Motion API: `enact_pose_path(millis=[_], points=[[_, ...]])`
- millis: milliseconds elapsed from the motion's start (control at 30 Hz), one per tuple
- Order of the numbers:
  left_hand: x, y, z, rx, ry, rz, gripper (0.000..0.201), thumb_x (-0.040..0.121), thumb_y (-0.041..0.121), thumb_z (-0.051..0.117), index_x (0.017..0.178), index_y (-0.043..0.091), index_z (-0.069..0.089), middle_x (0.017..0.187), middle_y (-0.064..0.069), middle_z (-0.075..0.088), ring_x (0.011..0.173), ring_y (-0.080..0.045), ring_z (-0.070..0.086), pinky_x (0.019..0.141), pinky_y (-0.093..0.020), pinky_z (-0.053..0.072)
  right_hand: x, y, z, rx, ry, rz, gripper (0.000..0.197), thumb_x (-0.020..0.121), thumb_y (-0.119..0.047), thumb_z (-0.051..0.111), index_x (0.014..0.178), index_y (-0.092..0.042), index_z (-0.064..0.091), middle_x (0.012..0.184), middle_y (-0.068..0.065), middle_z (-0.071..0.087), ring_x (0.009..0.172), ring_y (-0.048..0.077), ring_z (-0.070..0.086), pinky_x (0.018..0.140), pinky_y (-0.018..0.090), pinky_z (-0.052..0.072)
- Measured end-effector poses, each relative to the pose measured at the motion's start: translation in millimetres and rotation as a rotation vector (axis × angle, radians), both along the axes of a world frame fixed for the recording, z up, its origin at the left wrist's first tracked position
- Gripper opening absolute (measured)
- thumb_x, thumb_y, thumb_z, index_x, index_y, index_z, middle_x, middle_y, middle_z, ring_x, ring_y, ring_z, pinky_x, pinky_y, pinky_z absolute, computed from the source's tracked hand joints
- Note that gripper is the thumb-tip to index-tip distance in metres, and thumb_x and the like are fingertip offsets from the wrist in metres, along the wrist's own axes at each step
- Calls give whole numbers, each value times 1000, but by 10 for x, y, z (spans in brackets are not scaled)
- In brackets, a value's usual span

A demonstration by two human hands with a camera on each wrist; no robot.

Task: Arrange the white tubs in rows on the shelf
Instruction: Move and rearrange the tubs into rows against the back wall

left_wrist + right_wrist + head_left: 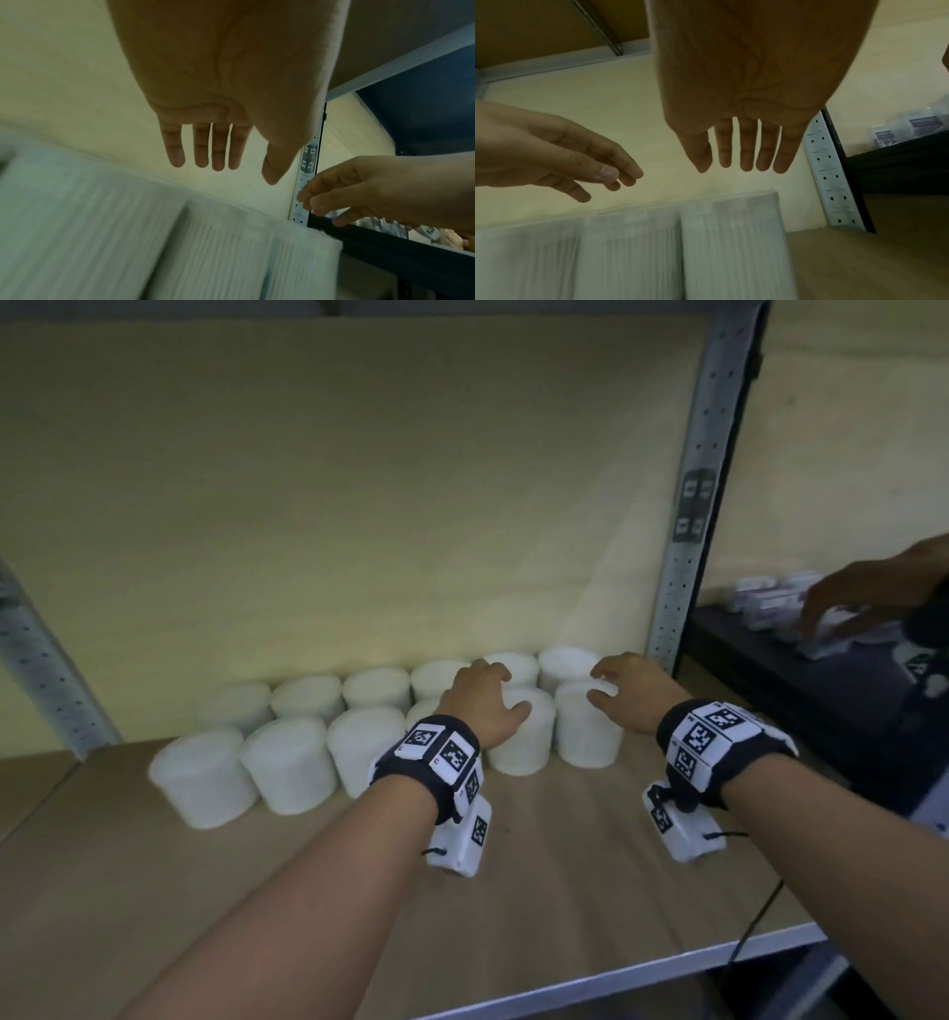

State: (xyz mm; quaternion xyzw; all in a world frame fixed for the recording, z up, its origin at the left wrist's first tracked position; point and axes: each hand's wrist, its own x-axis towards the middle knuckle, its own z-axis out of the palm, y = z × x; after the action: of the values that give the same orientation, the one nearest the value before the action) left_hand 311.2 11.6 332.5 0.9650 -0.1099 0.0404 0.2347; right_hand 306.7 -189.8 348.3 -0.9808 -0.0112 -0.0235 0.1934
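Observation:
White tubs stand in two rows at the back of the wooden shelf (565, 891): a back row (377, 688) against the wall and a front row (290, 765). My left hand (508, 693) hovers open over the front tub second from the right (524, 742). My right hand (598, 684) hovers open over the rightmost front tub (585, 731). In the left wrist view the left hand (221, 162) shows straight fingers above blurred ribbed tubs (231, 253). The right hand (741, 162) is likewise spread above tubs (731, 243). Neither hand holds anything.
A perforated metal upright (688, 531) bounds the shelf on the right, close to the rightmost tubs. Beyond it, another person's hand (862, 593) reaches among small packets (760, 598) on a dark neighbouring shelf. The shelf's front edge (616, 983) runs below my forearms.

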Motion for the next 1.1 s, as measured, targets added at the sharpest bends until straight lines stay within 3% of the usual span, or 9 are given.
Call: enact_pose_path(millis=[167,367,1100], points=[[186,-212,-62,84,33,2,58,90,43,54,138,13,43,141,-8,41,131,-26,38,107,-43,37,150,-24,-64,-59,49,-1,52,92,-42,54,136,-16,48,139,9,46,128,27,45,107,37,39],[269,-269,-189,254,5,-18,54,91,47,49,134,14,48,134,-8,45,125,-27,43,98,-42,39,250,42,-158,-187,102,44,60,90,-50,52,140,-18,44,142,11,41,132,28,38,108,37,34],[289,-236,-250,302,-36,-88,49,94,47,44,127,11,51,126,-10,48,119,-28,45,94,-39,40,315,38,-153,-218,114,80,54,91,-48,53,136,-19,48,139,10,43,130,27,39,105,36,35]])
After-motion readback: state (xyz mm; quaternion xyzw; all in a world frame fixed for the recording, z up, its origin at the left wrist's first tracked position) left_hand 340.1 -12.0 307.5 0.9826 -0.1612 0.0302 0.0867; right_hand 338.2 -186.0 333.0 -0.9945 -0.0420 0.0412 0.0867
